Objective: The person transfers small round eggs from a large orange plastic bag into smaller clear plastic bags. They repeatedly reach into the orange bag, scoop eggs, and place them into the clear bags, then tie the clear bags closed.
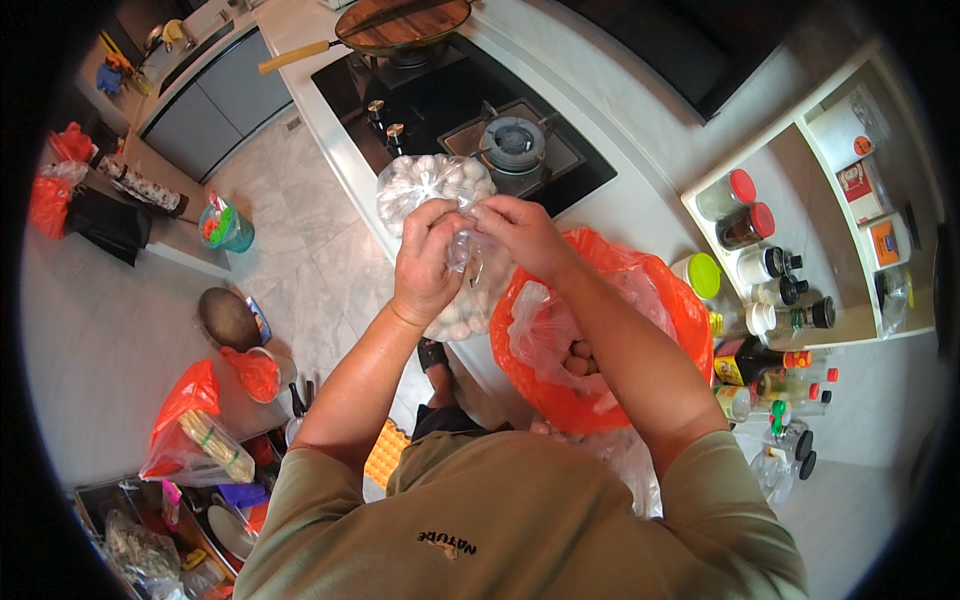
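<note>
My left hand (431, 259) and my right hand (521, 229) meet over the counter, fingers pinching the gathered neck of a clear plastic bag (484, 281). Pale round balls fill that bag, partly hidden under my hands. Just beyond lies another clear bag (442, 176) of similar balls, its top bunched together, close to the front burner. Under my right forearm sits a red plastic bag (517, 352), spread wide, with a clear inner bag (532, 311) holding brownish balls (577, 364). My fingers cover the exact spot where they grip.
A gas hob (420, 105) carries a wok with a wooden lid (401, 26). Jars and bottles (750, 375) line the wall at right, below a shelf niche (780, 180). More clear bags (600, 450) lie near my body. A teal bin (232, 229) stands on the floor.
</note>
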Motion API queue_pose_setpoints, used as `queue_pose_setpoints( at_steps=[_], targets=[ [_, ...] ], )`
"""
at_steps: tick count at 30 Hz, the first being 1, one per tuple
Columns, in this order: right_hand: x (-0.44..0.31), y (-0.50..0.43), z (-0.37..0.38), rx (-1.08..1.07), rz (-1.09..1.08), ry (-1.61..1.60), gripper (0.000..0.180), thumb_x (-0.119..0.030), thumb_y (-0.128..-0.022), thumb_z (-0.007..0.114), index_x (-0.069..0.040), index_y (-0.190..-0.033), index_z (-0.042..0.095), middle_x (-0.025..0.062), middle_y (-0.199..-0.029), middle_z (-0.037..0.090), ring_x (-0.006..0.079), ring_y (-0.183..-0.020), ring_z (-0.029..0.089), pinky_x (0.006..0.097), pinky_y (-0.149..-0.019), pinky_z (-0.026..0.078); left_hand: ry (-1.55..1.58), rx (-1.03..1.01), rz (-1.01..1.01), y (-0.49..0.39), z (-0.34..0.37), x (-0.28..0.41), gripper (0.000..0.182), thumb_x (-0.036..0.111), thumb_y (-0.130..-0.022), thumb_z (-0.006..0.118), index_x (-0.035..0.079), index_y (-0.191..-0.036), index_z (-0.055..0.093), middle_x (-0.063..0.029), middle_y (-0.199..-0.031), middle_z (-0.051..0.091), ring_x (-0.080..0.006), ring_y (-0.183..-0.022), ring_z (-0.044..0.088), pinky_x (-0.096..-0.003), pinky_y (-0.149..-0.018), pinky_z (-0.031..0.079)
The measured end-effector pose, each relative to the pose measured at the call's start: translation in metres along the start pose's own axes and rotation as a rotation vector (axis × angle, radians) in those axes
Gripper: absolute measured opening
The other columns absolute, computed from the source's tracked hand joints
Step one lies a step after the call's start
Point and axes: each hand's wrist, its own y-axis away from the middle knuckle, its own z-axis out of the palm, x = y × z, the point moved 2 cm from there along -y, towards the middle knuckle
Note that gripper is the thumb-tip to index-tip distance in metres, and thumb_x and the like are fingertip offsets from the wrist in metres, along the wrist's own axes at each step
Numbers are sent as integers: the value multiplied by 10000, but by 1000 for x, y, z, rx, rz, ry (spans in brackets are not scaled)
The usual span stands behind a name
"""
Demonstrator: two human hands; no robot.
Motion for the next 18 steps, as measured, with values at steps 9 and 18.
queue_pose_setpoints(
  at_steps=[9, 18],
  targets=[
    [-18, 1, 0, -65, -198, 77, 201, -76, -904, 793, 31, -1063, 733, 10, -896, 708, 58, -816, 627, 244, -745, 527, -27, 3, -129, 5, -3, -8, 434, -70, -704, 826, 54, -1087, 663, -119, -1071, 659, -331, -1009, 661, -401, -863, 558],
    [-18, -11, -9, -131, -8, -78, 132, -67, -920, 739, 10, -1026, 737, -12, -875, 709, 44, -814, 635, 237, -740, 528, 53, 40, -181, 12, 2, -16, 340, -28, -704, 877, 61, -984, 706, -92, -987, 702, -302, -916, 680, -375, -799, 557]
  ],
)
